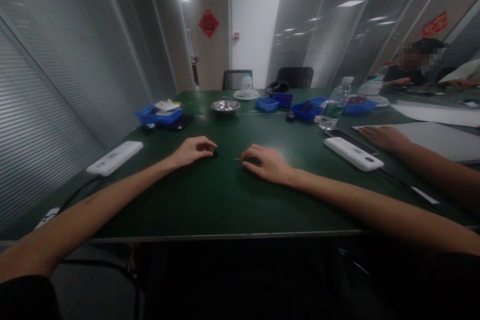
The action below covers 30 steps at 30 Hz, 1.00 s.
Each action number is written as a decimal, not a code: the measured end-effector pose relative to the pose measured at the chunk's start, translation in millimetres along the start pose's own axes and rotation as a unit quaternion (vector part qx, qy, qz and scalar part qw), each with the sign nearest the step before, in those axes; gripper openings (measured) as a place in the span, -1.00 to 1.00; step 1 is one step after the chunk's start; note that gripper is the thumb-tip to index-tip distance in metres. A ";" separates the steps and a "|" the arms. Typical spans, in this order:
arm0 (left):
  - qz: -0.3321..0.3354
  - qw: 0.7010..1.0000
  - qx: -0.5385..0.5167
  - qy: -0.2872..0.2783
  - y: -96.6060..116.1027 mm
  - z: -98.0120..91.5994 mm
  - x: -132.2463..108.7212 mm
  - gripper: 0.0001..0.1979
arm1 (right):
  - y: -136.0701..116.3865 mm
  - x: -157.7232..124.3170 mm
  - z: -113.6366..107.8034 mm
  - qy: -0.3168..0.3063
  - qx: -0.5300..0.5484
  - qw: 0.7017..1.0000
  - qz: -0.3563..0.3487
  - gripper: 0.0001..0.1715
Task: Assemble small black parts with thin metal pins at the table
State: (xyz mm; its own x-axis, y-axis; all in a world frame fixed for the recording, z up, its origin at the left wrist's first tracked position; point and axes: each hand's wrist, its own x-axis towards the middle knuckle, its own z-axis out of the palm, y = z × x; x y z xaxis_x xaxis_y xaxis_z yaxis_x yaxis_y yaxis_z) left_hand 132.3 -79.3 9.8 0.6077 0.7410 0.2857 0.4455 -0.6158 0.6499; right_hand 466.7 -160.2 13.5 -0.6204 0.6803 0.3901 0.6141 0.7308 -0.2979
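My left hand (pixel 195 151) is over the green table, left of the middle, with thumb and fingers pinched on a small dark round piece (pixel 215 152) whose kind I cannot make out. To its right, my right hand (pixel 267 162) is closed around a thin-shafted tool (pixel 237 159), perhaps a small screwdriver. The slim metal shaft points left toward my left hand, and its dark handle is mostly hidden in my fingers. A gap of bare green surface separates the tool's tip from the dark piece.
White power banks (pixel 115 158) with cables lie on both sides. Behind are a steel bowl (pixel 225 106), blue baskets (pixel 159 114) and a water bottle (pixel 335 105). At right, another person's hand (pixel 386 138) rests on white paper (pixel 442 135). The table's front edge (pixel 240 235) is near me.
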 end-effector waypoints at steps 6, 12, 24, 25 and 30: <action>0.065 0.996 -0.007 -0.053 51.4 36.9 -7.1 -0.71 | -6.3 -1.1 -2.5 -0.007 0.011 0.998 -0.056 -0.75; 0.057 0.997 -0.040 -0.040 52.6 41.7 -9.6 -0.75 | -5.2 -2.1 -1.9 -0.024 -0.002 0.997 -0.075 -0.73; 0.055 0.994 -0.081 -0.051 57.4 46.9 -9.3 -0.74 | -8.4 0.0 -1.7 -0.036 0.009 0.995 -0.091 -0.72; 0.049 0.993 -0.095 -0.054 56.7 48.1 -9.0 -0.70 | -7.5 0.1 -0.7 -0.030 0.010 0.996 -0.086 -0.72; 0.000 0.984 -0.161 -0.079 51.4 49.1 -6.6 -0.44 | -0.4 0.6 3.9 0.026 0.002 1.000 -0.014 -0.78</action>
State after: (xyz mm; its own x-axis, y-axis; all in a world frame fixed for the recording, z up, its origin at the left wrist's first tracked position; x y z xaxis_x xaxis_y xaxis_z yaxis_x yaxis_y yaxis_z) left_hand 183.5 -128.9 6.7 0.7134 0.6745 0.1898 0.2290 -0.4805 0.8466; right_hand 464.2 -159.8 10.4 -0.6112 0.6558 0.4431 0.5951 0.7499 -0.2890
